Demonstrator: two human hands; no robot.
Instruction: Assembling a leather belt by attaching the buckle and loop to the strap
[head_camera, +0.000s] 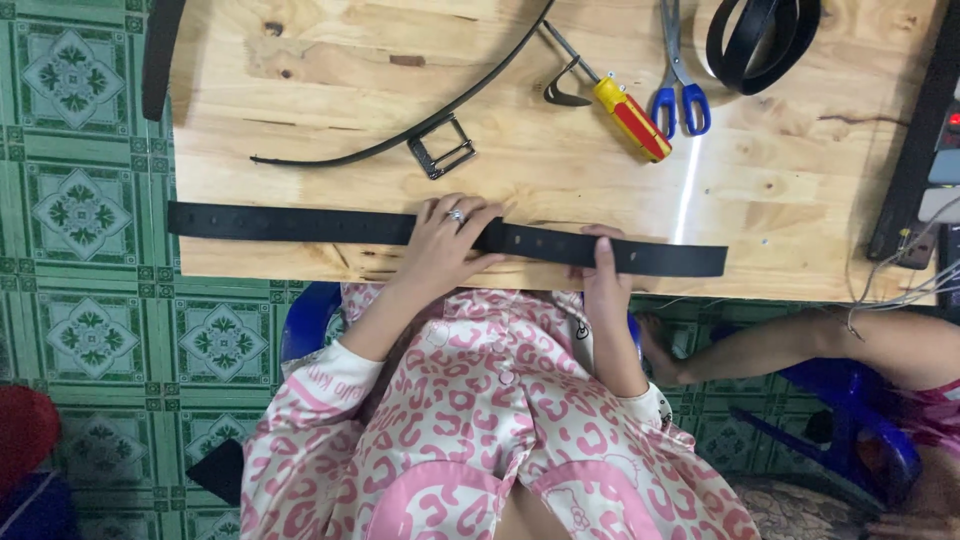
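Observation:
A long black belt strap (300, 224) with punched holes lies flat along the near edge of a wooden table (330, 90). My left hand (448, 240), wearing a ring, presses down on the strap near its middle. My right hand (604, 268) pinches the strap further right, thumb on top. A second black strap (440, 112) curves across the table behind, with a metal buckle (441, 148) beside it.
A red and yellow screwdriver (628, 115), a hooked metal tool (563, 92), blue-handled scissors (680, 80) and a coiled black belt (762, 40) lie at the back right. Another person's arm (800, 345) reaches under the table at right. Cables (900, 285) hang off the right edge.

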